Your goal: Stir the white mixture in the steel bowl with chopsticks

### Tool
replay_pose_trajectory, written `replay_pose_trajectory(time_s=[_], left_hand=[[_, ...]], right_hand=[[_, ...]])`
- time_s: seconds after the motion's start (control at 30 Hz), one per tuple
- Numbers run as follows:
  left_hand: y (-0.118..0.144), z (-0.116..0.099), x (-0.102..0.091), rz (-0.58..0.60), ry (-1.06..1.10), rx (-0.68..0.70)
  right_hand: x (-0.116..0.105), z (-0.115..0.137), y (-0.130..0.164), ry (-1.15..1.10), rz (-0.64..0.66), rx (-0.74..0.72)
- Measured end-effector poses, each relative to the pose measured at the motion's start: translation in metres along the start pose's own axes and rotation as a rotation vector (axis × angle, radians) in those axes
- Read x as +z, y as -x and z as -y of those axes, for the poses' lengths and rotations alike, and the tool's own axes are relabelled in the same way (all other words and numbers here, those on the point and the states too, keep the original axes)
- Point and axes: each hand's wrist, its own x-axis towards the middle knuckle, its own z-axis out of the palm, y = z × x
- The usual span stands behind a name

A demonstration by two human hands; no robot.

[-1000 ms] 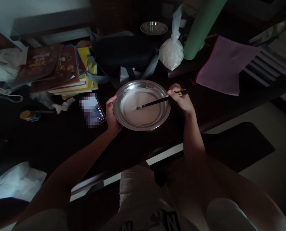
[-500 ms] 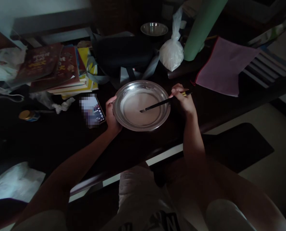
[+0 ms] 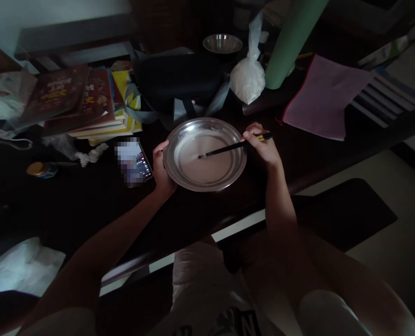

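A shallow steel bowl (image 3: 179, 133) sits on the dark table, holding a pale, whitish mixture. My left hand (image 3: 162, 168) grips the bowl's left rim. In my right hand (image 3: 261, 147), at the bowl's right rim, are dark chopsticks (image 3: 228, 148) with a yellow band near the top. Their tips rest in the mixture near the bowl's middle.
A lit phone (image 3: 134, 161) lies just left of the bowl. Stacked books (image 3: 88, 102) sit at the back left, with a dark bag (image 3: 179, 79), a tied plastic bag of white powder (image 3: 247, 77), a small steel bowl (image 3: 222, 43), a green roll (image 3: 291, 37) and a pink cloth (image 3: 324, 95) behind.
The chopstick tips swung right and slightly nearer me in the mixture, then back left toward the bowl's middle. My left hand has stayed on the rim.
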Motion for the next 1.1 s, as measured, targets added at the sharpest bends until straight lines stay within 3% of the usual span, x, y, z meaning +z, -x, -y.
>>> replay_pose_trajectory(time_s=[0.23, 0.4, 0.57, 0.7, 0.87, 1.0, 1.1], left_hand=[[-0.002, -0.001, -0.006, 0.050, -0.032, -0.013], [-0.003, -0.004, -0.004, 0.026, -0.014, -0.051], [-0.002, -0.004, -0.003, -0.009, -0.026, -0.018], [-0.001, -0.003, -0.003, -0.007, -0.060, -0.019], [0.000, -0.004, 0.000, -0.033, -0.072, 0.029], [0.004, -0.005, 0.004, -0.033, -0.055, 0.029], [0.006, -0.006, 0.006, -0.026, -0.035, 0.026]], right_hand=[[0.001, 0.001, -0.001, 0.010, 0.020, 0.012], [0.000, 0.003, -0.001, 0.004, -0.062, 0.017], [0.002, 0.004, 0.000, -0.015, 0.015, 0.031], [0.001, 0.004, -0.001, -0.001, -0.073, 0.049], [0.002, 0.010, 0.000, -0.015, 0.011, 0.039], [0.004, 0.013, 0.000, -0.013, -0.065, 0.057], [0.004, 0.013, 0.000, -0.016, -0.031, 0.050]])
